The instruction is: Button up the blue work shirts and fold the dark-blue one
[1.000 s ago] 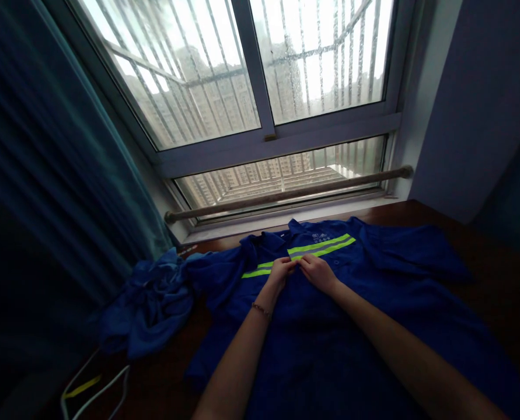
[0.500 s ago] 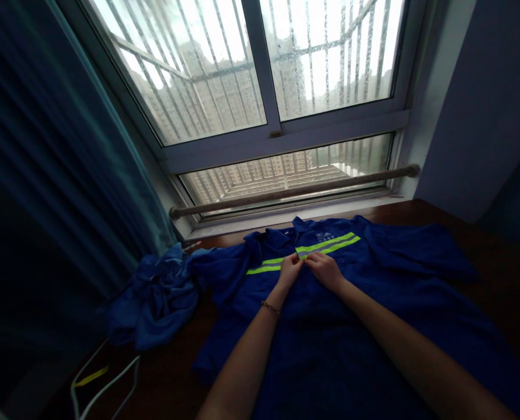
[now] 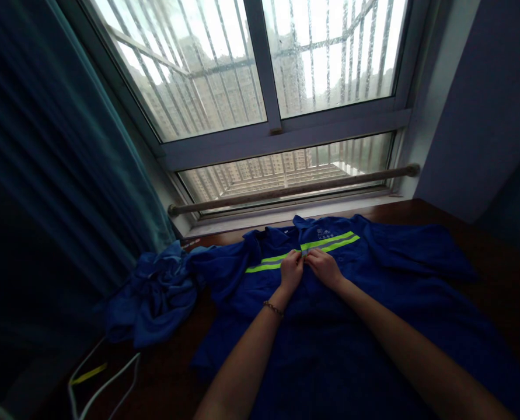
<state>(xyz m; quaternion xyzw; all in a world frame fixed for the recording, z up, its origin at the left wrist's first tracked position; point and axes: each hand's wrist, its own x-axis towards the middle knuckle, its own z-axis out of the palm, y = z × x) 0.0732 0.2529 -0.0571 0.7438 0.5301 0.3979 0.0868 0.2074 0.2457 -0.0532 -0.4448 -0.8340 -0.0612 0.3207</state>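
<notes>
A blue work shirt (image 3: 386,291) with yellow-green reflective stripes lies spread out, its collar towards the window. My left hand (image 3: 292,270) pinches the front edge of the shirt at the chest stripe. Right beside it, my right hand (image 3: 324,267) has its fingers closed on the other front edge. The fingertips of both hands almost meet where the two stripe halves come together. Whatever small part lies between the fingertips is hidden. A bracelet circles my left wrist.
Crumpled blue cloth (image 3: 154,297) lies left of the shirt on the dark wooden surface (image 3: 172,379). A white cable (image 3: 106,391) with a yellow strip is at the lower left. A rail (image 3: 295,190) crosses the window, and a blue curtain (image 3: 67,146) hangs at the left.
My left hand has turned slightly and shifted a little to the right. The two stripe halves now sit closer in line at the front opening. My right hand has barely moved.
</notes>
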